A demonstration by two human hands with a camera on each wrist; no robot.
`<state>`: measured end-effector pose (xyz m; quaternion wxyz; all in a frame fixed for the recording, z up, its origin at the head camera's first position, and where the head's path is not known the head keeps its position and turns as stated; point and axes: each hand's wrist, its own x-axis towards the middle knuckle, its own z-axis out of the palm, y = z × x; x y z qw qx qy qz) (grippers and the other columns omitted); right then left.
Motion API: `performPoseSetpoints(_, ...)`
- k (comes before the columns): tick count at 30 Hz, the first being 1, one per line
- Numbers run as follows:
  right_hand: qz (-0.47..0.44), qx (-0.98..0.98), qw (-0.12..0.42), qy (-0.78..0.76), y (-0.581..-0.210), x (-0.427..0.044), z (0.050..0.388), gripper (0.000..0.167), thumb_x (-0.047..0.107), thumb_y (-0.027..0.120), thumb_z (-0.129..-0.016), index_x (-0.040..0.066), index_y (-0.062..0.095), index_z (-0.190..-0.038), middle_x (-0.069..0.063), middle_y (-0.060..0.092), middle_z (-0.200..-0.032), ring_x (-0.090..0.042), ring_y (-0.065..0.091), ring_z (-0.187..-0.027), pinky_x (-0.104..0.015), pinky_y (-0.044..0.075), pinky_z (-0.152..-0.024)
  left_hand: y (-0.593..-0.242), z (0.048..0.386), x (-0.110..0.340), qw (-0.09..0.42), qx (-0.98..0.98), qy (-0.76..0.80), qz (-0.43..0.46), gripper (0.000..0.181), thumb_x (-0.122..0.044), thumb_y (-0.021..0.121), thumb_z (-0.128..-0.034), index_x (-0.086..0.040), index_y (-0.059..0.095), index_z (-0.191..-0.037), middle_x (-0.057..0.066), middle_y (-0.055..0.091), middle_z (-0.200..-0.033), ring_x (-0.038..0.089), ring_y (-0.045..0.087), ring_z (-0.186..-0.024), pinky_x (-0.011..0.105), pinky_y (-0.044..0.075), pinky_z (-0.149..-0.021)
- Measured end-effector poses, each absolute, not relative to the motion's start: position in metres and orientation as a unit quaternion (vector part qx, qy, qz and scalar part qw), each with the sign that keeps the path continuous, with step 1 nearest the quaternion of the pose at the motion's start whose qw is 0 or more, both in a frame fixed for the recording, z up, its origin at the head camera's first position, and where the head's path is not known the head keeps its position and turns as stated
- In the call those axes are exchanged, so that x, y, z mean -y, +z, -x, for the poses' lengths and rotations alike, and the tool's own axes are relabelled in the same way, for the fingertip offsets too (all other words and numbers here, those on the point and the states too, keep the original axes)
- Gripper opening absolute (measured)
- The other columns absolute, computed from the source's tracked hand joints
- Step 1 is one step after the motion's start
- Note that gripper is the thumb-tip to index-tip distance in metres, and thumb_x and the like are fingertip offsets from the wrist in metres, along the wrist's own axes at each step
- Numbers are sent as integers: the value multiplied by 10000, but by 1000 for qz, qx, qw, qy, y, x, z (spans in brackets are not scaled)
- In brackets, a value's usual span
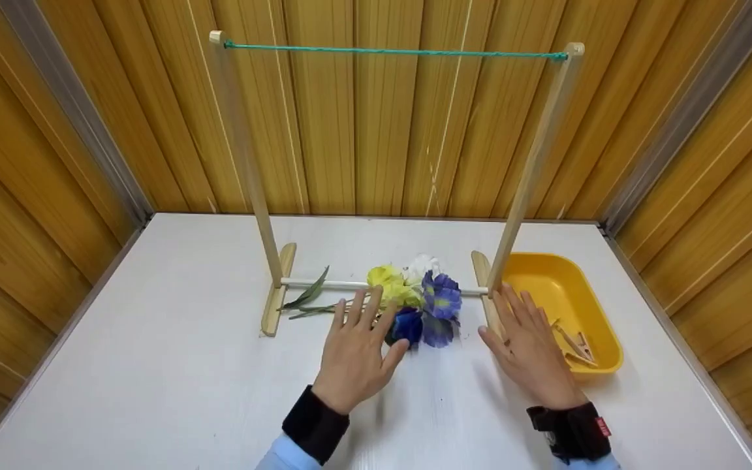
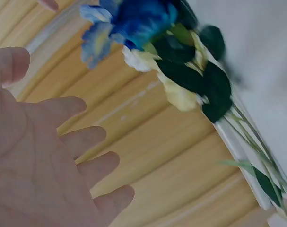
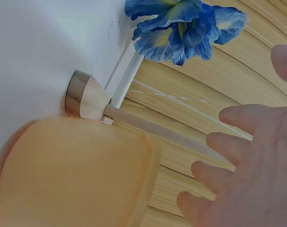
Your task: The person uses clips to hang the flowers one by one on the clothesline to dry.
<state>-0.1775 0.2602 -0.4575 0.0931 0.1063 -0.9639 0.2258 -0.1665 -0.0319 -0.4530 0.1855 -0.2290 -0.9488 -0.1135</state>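
Observation:
My left hand [image 1: 358, 352] hovers palm down with fingers spread, in front of a bunch of artificial flowers. Its palm and straight fingers hold nothing in the left wrist view. The bunch has a yellow flower [image 1: 394, 286], a white one [image 1: 423, 266], a purple-blue iris [image 1: 441, 297] and a dark blue rose [image 1: 406, 328]; its green stems [image 2: 256, 146] point left. The flowers lie over the white crossbar [image 1: 330, 284] of a wooden frame. My right hand [image 1: 532, 352], fingers extended and nothing in it, is over the near left side of a yellow basin [image 1: 549, 267].
Wooden clothespins [image 1: 578, 346] lie inside the basin. The frame's two posts [image 1: 536, 170] rise from wooden feet [image 1: 271, 307], with a green cord [image 1: 389, 51] strung between their tops. Wood-patterned walls [image 1: 382, 130] enclose the white table [image 1: 154, 313] at the back and sides.

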Motion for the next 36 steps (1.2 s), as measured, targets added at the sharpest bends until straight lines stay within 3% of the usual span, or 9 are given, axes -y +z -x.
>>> performPoseSetpoints(5,-98,964,84,231,-450,-277,182,677,421,488,-1090,14,312,-1602,-234,245,-1672,-465,214,-1534,-623,183,-1219,-438,169,4,162,946,-76,272,611,-538,376,-1087,-164,470,-1561,119,405,-1629,339,378,-1501,543,328,-1196)
performPoseSetpoints(16,-85,970,35,225,-434,-312,195,755,497,454,-1086,-70,328,-1568,-339,267,-1620,-552,292,-1461,-698,240,-1158,-424,178,-44,99,941,-27,323,645,-597,328,-1078,-223,412,-1597,54,383,-1648,271,391,-1503,506,334,-1204)
performPoseSetpoints(26,-99,978,38,182,-423,-325,209,677,471,450,-1094,-111,505,-1436,-382,501,-1412,-561,516,-1278,-691,395,-1062,-421,187,-80,91,931,16,353,619,-598,320,-1079,-258,437,-1582,10,436,-1619,201,446,-1463,451,400,-1168)
performPoseSetpoints(36,-80,980,-30,179,-427,-333,226,744,513,420,-1090,-181,572,-1313,-449,520,-1341,-615,467,-1288,-716,358,-1076,-425,195,-109,49,932,47,357,606,-610,292,-1079,-303,426,-1585,-35,436,-1615,166,500,-1416,418,429,-1142)
